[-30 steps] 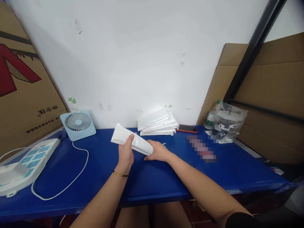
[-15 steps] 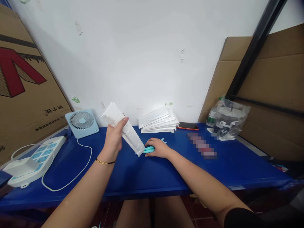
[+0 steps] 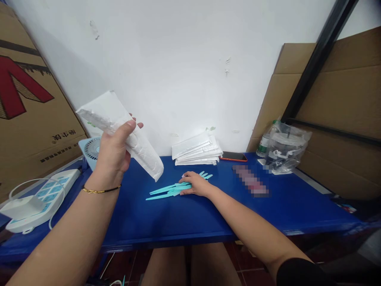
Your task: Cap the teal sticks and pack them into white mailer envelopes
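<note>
In my left hand [image 3: 117,145] is a long white plastic packet [image 3: 143,149], gripped with the thumb across its near face and raised, tilted, above the table. My right hand [image 3: 195,184] rests on the table with its fingers closed over several slim turquoise plastic sticks [image 3: 163,193]. Their long tapered ends point left from under the fingers, and shorter ends poke out beyond the hand's far side. The fingers hide the middles of the sticks. Behind the right hand lies a fanned stack of similar white packets [image 3: 196,151].
A phone [image 3: 233,156] lies beside the stack. At the right stand a bottle [image 3: 263,145] and a plastic-bagged container [image 3: 287,153]. On the left are a blue fan [image 3: 89,150], a power strip [image 3: 47,198] and a cardboard box [image 3: 32,91]. The blue table [image 3: 178,226] meets a white wall.
My left hand has lifted the white packet up and to the left, away from the turquoise sticks. The sticks' long ends now lie exposed on the table. My right hand has barely moved.
</note>
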`<state>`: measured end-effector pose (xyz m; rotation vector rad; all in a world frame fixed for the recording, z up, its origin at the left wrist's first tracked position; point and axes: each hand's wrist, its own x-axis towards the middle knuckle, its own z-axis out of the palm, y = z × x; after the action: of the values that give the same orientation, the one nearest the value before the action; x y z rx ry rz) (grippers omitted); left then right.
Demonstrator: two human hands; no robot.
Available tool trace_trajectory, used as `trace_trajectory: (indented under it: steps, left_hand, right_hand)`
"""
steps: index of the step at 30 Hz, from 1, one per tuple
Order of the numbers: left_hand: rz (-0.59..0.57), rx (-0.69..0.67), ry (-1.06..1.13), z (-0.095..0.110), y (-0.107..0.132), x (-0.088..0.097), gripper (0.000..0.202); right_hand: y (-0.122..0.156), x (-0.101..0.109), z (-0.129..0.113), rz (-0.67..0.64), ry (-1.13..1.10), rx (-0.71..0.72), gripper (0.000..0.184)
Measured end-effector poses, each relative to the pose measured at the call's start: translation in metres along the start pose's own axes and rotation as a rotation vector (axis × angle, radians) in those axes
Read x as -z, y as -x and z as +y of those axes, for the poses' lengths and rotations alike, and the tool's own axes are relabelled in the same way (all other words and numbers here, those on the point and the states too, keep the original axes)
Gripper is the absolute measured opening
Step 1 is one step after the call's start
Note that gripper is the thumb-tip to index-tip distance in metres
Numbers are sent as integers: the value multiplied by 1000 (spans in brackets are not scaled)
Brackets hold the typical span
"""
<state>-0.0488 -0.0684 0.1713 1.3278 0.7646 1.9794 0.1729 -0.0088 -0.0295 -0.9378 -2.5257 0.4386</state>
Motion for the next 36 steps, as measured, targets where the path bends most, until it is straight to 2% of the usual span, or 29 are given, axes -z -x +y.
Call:
trace_trajectory:
  steps: [3, 5, 7, 10, 11, 13, 16, 18, 20, 22, 25, 27, 30, 33, 36]
  left_hand:
    - [-58, -113, -96, -10, -9, 3, 41]
    - [-76, -142, -310, -34, -15, 8, 47]
    - [-105, -125, -559, -67, -19, 15, 58]
    - [-245, -21, -741, -118, -20, 24, 61]
    - [-274, 32, -758, -131, -19, 27, 64]
    - [-281, 85, -762, -146, -12, 32, 78]
    - [-305, 84, -726, -145, 12, 41, 86]
    - [-453, 192, -659, -137, 37, 51, 80]
    - [-646, 312, -657, -133, 62, 64, 80]
    - [-685, 331, -789, -134, 82, 76, 84]
    - [-665, 306, -920, -144, 96, 86, 86]
    - [-643, 285, -887, -152, 98, 83, 88]
    - [-641, 292, -772, -161, 99, 66, 92]
    - [-647, 320, -704, -164, 102, 44, 95]
    - [-705, 300, -706, -162, 102, 26, 102]
  right_hand:
    - [1, 5, -3, 14, 0, 3, 65]
    - [3, 16, -2, 70, -1, -18, 69]
    - [9, 32, 5, 171, -23, -70, 63]
    - [25, 57, 27, 296, -83, -213, 48]
    - [31, 64, 36, 290, -97, -276, 49]
    - [42, 72, 52, 179, -110, -365, 65]
    - [53, 75, 68, -47, -91, -431, 104]
    - [54, 73, 71, -108, -98, -457, 115]
    - [51, 71, 69, -117, -134, -446, 116]
    - [46, 69, 63, -123, -176, -417, 109]
    - [38, 65, 50, -165, -243, -403, 89]
    - [34, 60, 39, -198, -285, -380, 73]
    - [30, 51, 26, -214, -294, -321, 55]
    - [28, 46, 22, -189, -258, -300, 51]
    - [30, 48, 26, -137, -191, -273, 49]
